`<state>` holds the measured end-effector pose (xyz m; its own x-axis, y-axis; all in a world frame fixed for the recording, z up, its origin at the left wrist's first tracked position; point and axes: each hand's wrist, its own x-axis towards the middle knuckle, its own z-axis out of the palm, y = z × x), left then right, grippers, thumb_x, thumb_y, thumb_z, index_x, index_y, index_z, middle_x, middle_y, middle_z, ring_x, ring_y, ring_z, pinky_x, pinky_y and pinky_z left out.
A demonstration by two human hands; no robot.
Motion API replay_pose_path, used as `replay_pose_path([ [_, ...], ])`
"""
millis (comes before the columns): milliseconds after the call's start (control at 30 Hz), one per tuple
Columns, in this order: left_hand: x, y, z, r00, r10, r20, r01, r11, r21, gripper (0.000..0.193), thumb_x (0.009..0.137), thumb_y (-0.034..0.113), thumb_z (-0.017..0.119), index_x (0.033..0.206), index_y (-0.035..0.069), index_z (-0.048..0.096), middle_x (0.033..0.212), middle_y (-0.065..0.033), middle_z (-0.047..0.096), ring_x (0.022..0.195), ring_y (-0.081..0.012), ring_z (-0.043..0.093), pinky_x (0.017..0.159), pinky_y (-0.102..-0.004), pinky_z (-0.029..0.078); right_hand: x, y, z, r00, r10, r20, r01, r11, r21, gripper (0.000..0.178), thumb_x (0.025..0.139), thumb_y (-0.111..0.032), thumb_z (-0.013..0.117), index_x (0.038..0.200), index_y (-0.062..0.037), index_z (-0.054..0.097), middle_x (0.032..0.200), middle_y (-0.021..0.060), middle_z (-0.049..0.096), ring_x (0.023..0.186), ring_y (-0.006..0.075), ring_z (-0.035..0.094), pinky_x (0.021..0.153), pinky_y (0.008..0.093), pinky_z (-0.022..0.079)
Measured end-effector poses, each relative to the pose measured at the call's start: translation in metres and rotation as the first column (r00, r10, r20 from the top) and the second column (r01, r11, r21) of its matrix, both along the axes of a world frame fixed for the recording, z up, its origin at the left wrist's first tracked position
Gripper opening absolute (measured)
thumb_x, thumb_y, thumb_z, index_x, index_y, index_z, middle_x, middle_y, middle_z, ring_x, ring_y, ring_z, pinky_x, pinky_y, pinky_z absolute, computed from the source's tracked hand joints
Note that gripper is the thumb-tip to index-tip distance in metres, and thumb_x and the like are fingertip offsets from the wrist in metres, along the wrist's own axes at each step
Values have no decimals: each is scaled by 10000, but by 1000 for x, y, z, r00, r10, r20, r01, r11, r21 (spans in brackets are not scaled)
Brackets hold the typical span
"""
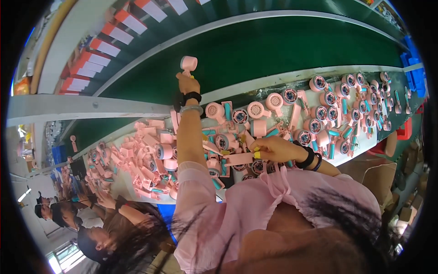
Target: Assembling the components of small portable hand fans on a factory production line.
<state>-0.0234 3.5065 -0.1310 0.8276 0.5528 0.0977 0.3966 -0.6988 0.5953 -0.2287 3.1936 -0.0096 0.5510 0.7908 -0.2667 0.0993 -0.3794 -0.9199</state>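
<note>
My left hand reaches far out over the green conveyor belt. Its fingers are closed around the lower part of a pink handheld fan, whose round head points away from me. Close to my body, my right hand wears yellow finger covers and pinches the end of a flat pink handle cover. Beneath and around that hand lie half-assembled pink fans with round motor heads and blue-green battery cells. Part of this pile is hidden by my arms.
Loose pink shells heap up left of my left arm. Open fan bodies fill the bench on the right. A white metal beam crosses at left. Orange-and-white boxes line the far side. Other people work at left.
</note>
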Motion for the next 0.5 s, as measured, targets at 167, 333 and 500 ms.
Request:
replay_pose_path([
  [167, -13, 21, 10, 975, -146, -169, 162, 983, 86, 441, 801, 115, 631, 1174, -34, 450, 1067, -268, 610, 1019, -449, 577, 866, -461, 484, 5, 13, -15, 995, -77, 55, 73, 995, 72, 214, 853, -184, 603, 1037, -75, 599, 820, 145, 641, 712, 307, 631, 643, 394, 491],
  [333, -106, 53, 52, 895, -428, 126, 446, 861, -243, 419, 797, 129, 675, 1169, -14, 545, 1123, -206, 611, 1038, -353, 592, 908, -378, 462, -9, 23, -13, 997, -2, 77, -3, 998, 55, 232, 845, -208, 606, 1021, -57, 598, 779, 159, 638, 701, 322, 627, 631, 415, 480],
  [500, -265, 42, 185, 881, -427, 205, 435, 559, -705, 323, 906, 100, 584, 1216, 20, 539, 1184, -94, 614, 1066, -182, 590, 876, -304, 466, -26, 20, -12, 987, 123, 101, -126, 992, 20, 238, 877, -161, 612, 1079, -37, 592, 912, 101, 678, 769, 172, 654, 672, 289, 511],
])
